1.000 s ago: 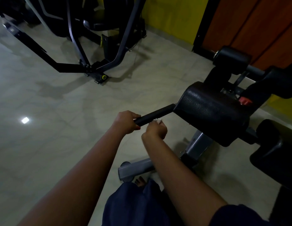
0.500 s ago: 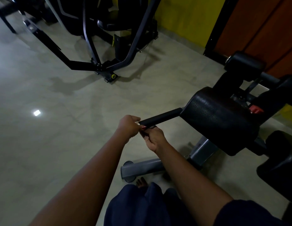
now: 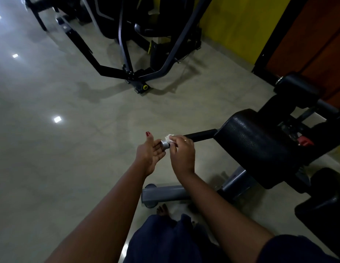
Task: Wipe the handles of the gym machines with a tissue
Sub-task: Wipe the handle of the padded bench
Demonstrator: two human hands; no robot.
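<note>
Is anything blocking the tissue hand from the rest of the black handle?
Nothing visible. The right hand holds the crumpled white tissue against the black cylindrical handle; the length beyond it lies bare.

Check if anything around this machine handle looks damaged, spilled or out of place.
Nothing stands out. The handle juts straight from the black pad, silver end cap in place. The right hand holds a crumpled tissue on it; the left hand lies open at the cap.
</note>
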